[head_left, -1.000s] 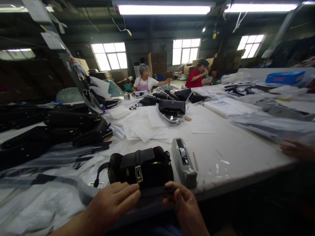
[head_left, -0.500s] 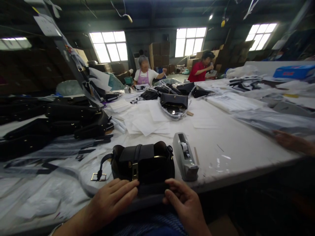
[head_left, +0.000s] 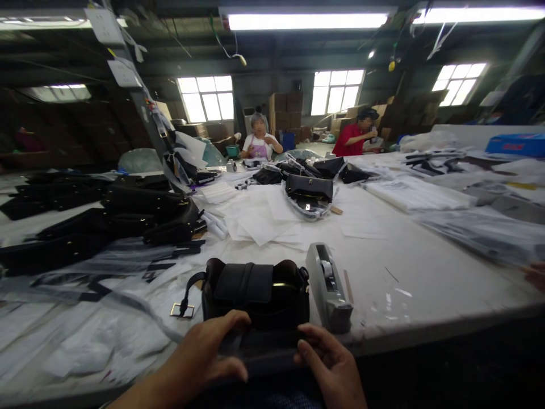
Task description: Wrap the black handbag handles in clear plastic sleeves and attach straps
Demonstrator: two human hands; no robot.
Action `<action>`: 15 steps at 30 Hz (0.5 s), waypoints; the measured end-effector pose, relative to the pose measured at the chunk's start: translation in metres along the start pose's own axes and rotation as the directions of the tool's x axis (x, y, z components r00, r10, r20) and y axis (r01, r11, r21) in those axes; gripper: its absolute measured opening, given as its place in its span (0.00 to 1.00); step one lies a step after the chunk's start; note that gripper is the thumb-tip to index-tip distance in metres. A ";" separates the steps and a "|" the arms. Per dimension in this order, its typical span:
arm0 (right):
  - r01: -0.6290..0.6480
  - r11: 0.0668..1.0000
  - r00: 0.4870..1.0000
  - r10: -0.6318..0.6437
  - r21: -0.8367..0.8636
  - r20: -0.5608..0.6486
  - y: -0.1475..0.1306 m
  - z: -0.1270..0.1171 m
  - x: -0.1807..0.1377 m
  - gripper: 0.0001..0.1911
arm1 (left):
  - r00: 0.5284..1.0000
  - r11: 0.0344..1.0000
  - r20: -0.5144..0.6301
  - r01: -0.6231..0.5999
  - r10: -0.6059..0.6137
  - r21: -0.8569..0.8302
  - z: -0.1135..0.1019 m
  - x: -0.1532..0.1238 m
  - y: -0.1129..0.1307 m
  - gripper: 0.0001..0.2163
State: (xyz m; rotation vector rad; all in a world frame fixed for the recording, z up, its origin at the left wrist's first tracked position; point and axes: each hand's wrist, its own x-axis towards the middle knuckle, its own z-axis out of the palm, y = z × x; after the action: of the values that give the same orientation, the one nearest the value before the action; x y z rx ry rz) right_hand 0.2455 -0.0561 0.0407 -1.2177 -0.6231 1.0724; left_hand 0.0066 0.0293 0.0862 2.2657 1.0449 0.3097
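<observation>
A black handbag [head_left: 242, 284] stands on the table's near edge, its top partly open along a gold zipper and a dark flap lying across it. On its left side hangs a short strap with a gold buckle [head_left: 182, 311]. My left hand [head_left: 208, 352] is at the bag's near left, thumb spread from the fingers, fingertips by the front. My right hand [head_left: 327, 363] has its thumb and fingers closed at the near right corner, beside a dark flat piece [head_left: 272, 355]; what they pinch is unclear. A grey tape dispenser [head_left: 330, 289] stands right of the bag.
Black bags [head_left: 145, 207] are heaped at left, near crumpled white wrapping [head_left: 102, 335]. White sheets [head_left: 259, 218] and another black bag [head_left: 309, 190] lie farther back. Two people sit across the table [head_left: 374, 227]. Another person's hand [head_left: 535, 275] shows at the right edge.
The view has tilted up. My left thumb and fingers have spread apart. The gold clasp on the bag's front is out of sight. The other person's hand has moved toward the right edge.
</observation>
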 end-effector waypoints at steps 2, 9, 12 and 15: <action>0.014 1.000 1.000 -0.014 -0.013 -0.004 -0.001 -0.001 0.000 0.19 | 0.997 0.995 0.079 0.008 0.000 -0.104 -0.013 0.002 0.008 0.14; 0.032 0.999 0.999 -0.031 -0.044 0.020 -0.003 -0.005 0.004 0.21 | 0.974 0.981 0.184 0.157 -0.134 -0.116 -0.034 0.012 0.024 0.10; 0.011 0.998 0.996 -0.006 -0.057 0.089 -0.006 -0.007 0.008 0.22 | 0.972 0.975 0.182 0.173 -0.147 -0.137 -0.038 0.015 0.031 0.10; -0.009 1.000 0.990 0.009 0.002 0.140 -0.008 -0.006 0.011 0.22 | 0.977 0.977 0.160 0.162 -0.140 -0.137 -0.043 0.019 0.040 0.12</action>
State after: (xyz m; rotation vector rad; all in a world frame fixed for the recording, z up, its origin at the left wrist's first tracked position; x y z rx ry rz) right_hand 0.2577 -0.0484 0.0451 -1.1510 -0.7245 1.1731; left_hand 0.0245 0.0426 0.1440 2.0293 1.0721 0.1462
